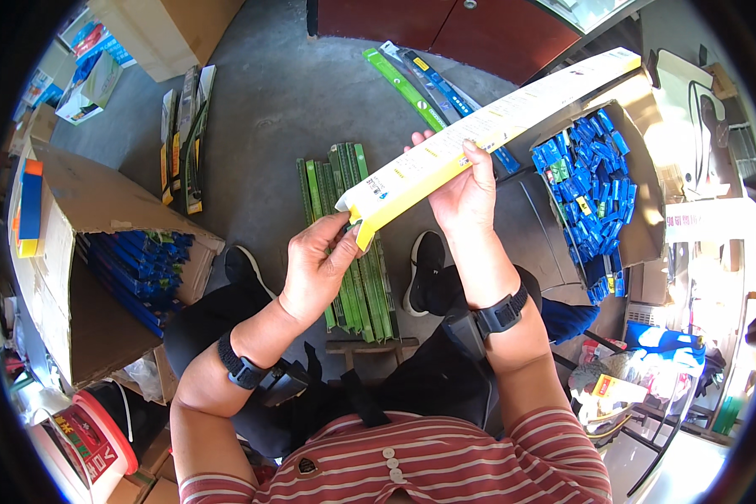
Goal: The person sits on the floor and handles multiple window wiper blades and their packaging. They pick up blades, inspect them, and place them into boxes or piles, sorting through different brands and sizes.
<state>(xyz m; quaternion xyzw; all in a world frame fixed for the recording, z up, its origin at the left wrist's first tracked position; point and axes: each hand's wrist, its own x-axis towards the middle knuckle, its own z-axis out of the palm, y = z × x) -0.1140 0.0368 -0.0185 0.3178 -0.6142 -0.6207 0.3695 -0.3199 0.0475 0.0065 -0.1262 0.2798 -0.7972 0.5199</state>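
Note:
A long white-and-yellow printed cardboard box (479, 142) slants across the view in front of me, its near end low at left and its far end up at right. My right hand (463, 186) holds it near the middle, with the thumb along its side and the palm beneath. At the near end, the fingertips of my left hand (324, 255) pinch the end flaps, and a yellow flap (366, 234) sticks out there. What the box contains is hidden. Below it, between my shoes, lies a row of long green slim boxes (359, 296).
An open carton (646, 189) at right is packed with slim blue boxes (583, 183). Another carton (50, 208), at left, holds more blue boxes (138, 264). Long slim packages (186, 138) lie on the grey floor (271, 82) at upper left, others (409, 88) before a dark red cabinet (441, 25).

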